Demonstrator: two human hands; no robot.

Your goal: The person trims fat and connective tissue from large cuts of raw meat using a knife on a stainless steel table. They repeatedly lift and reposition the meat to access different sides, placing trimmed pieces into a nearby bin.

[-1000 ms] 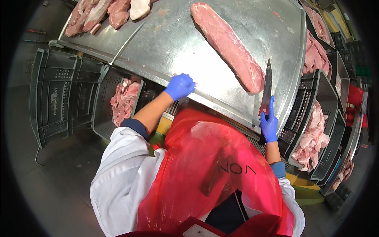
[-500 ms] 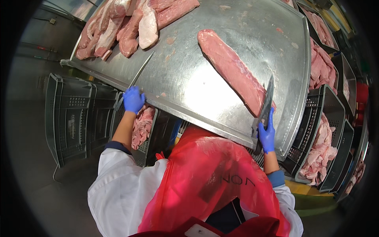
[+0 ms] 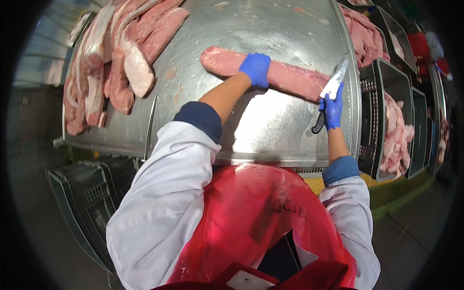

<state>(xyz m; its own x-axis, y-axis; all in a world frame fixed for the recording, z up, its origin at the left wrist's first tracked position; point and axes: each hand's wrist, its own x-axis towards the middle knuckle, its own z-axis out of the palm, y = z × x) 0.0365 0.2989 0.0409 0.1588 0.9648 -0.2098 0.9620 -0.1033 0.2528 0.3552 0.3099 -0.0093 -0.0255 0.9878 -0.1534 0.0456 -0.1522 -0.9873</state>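
Observation:
My blue-gloved left hand (image 3: pixel 256 70) grips a long pink meat loin (image 3: pixel 295 79) across its upper middle as it lies on the steel table (image 3: pixel 188 58). At the loin's right end, my blue-gloved right hand (image 3: pixel 332 111) holds a knife (image 3: pixel 334 80) with a black handle, its pale blade angled up and right. A slender metal rod or blade (image 3: pixel 151 123), too unclear to name, lies near the table's front edge on the left. Farther left, several meat pieces (image 3: pixel 135 67) are heaped on the table, some fatty and pale.
Grey crates (image 3: pixel 369 123) holding meat and trimmings (image 3: pixel 394 135) line the table's right side. More grey crates (image 3: pixel 87 188) stand at the lower left, below the table's edge. A red object (image 3: pixel 418 46) is at the upper right.
My left hand has moved from the table's front edge onto the loin, which now lies more crosswise. My view has shifted toward the heap. My right hand and knife have moved up in the picture.

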